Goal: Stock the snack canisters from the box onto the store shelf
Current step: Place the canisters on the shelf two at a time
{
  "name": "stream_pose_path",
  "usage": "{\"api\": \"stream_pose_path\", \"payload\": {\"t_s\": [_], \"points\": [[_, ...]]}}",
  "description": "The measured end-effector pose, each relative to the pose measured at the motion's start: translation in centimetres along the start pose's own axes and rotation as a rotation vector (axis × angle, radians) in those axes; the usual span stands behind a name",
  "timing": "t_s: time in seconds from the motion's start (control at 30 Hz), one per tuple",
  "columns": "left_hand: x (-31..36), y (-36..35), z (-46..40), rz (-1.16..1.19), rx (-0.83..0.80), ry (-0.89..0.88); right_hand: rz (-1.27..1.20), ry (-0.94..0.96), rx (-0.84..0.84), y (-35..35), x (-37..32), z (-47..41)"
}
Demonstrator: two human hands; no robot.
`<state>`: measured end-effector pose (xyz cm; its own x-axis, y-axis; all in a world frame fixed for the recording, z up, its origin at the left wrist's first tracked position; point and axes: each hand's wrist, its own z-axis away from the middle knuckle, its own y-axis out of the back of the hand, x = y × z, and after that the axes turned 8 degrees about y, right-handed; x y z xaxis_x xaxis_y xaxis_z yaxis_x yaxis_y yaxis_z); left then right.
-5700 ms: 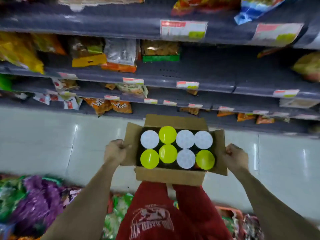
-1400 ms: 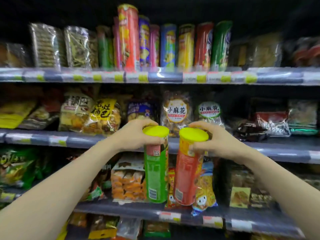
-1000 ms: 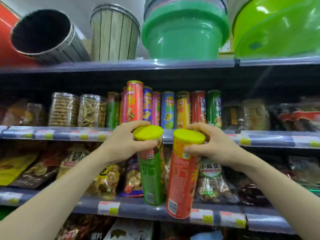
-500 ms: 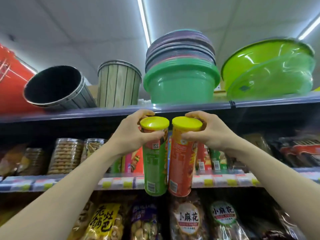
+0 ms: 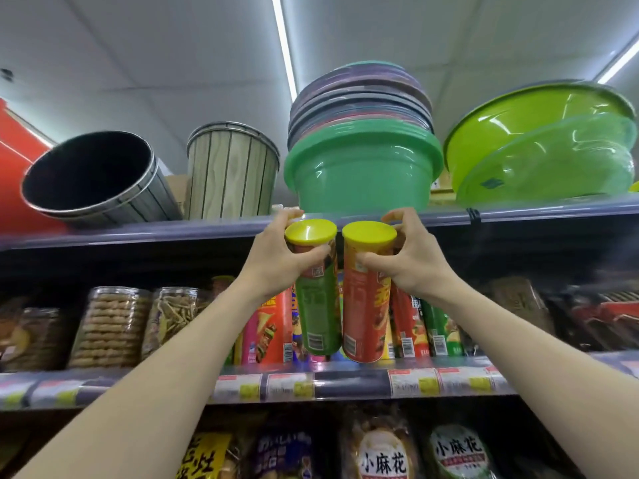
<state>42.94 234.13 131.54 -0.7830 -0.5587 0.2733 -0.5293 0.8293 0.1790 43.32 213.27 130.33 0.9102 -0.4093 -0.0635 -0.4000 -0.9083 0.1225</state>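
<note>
Both canisters have risen to the canister shelf [image 5: 345, 378]: left hand [image 5: 276, 261] clamps the green yellow-lidded cardboard canister [image 5: 318, 305], right hand [image 5: 411, 264] the red one [image 5: 363, 305], bases just above the shelf edge. Neither is placed yet; more likely remain in the box, out of view.

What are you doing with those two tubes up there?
A person is stocking a shop shelf. The left hand holds a green snack canister and the right hand holds a red one, each gripped near its yellow lid. Both are raised side by side in front of the shelf that already has a row of canisters. Neither looks set down yet.
</note>
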Motion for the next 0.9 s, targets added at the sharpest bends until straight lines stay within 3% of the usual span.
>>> {"api": "stream_pose_path", "payload": {"t_s": [0.2, 0.5, 0.67, 0.9], "points": [[-3.4, -3.0, -2.2, 0.016, 0.028, 0.082, -0.015, -0.035, 0.14, -2.7, 2.7, -1.4], [-8.2, -6.2, -3.7, -0.004, 0.049, 0.172, 0.021, -0.028, 0.111, -5.4, 7.3, -1.8], [-10.1, -7.7, -4.3, -0.01, 0.104, 0.21, -0.017, -0.135, 0.126, -7.0, 10.1, -1.2], [-12.0, -10.9, -4.2, -0.033, 0.013, 0.259, -0.03, -0.257, 0.116, -8.3, 12.4, -2.0]]}}
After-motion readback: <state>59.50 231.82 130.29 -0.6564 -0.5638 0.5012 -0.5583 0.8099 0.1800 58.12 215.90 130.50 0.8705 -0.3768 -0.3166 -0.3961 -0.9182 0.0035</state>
